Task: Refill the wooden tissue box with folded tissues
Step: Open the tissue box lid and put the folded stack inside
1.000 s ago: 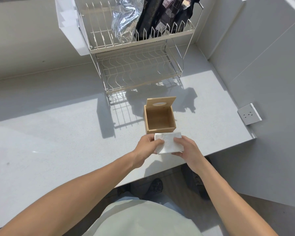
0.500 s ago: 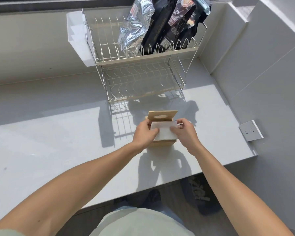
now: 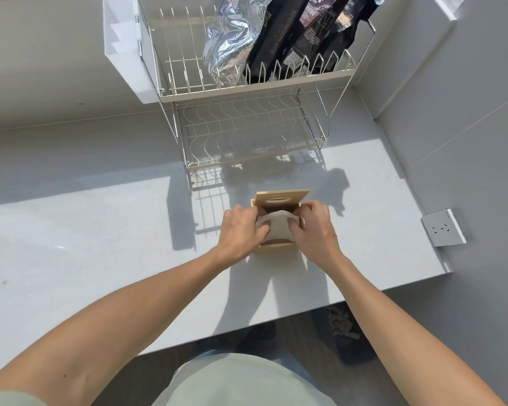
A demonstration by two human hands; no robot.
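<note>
The wooden tissue box (image 3: 276, 247) stands on the grey counter near its front edge, its lid (image 3: 282, 197) with an oval slot tipped up at the back. A white stack of folded tissues (image 3: 276, 227) sits bowed in the box's open top. My left hand (image 3: 241, 231) grips the stack's left edge and my right hand (image 3: 313, 228) grips its right edge, both pressed over the box. Most of the box's inside is hidden by the tissues and my fingers.
A two-tier wire dish rack (image 3: 247, 124) stands just behind the box, with a silver foil bag (image 3: 232, 45) and black pouches (image 3: 299, 33) on its top tier and a white caddy (image 3: 126, 48) on its left. A wall socket (image 3: 442, 228) is at the right.
Both hands carried the tissue stack from in front of the box up over it and down into the open top; the stack now bows between my fingers.
</note>
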